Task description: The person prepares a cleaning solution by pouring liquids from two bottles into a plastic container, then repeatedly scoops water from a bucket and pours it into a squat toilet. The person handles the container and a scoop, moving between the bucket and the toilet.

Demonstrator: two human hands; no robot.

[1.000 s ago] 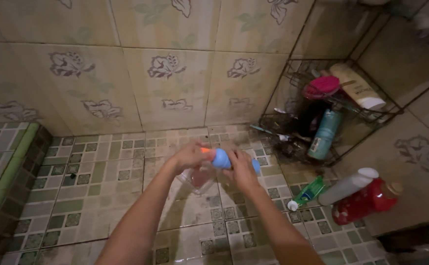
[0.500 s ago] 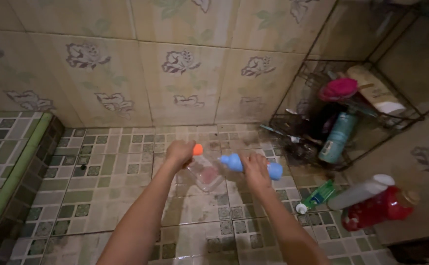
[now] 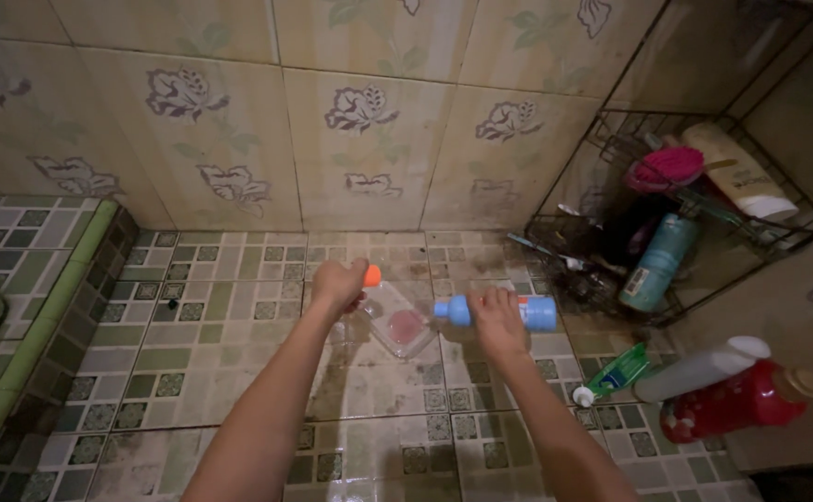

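The blue bottle (image 3: pixel 536 313) lies level above the floor (image 3: pixel 192 372), long axis running left to right, its blue cap end pointing left toward the clear bottle (image 3: pixel 397 325). The right hand (image 3: pixel 495 318) is clenched around its middle. The clear bottle tilts, its orange-capped neck (image 3: pixel 372 275) up-left and its base down-right; the left hand (image 3: pixel 337 284) grasps it at the neck. The two bottles are near each other but apart. To the right stands a wire rack (image 3: pixel 611 149); below it lie a red bottle (image 3: pixel 736 404) and a green tube (image 3: pixel 611 374).
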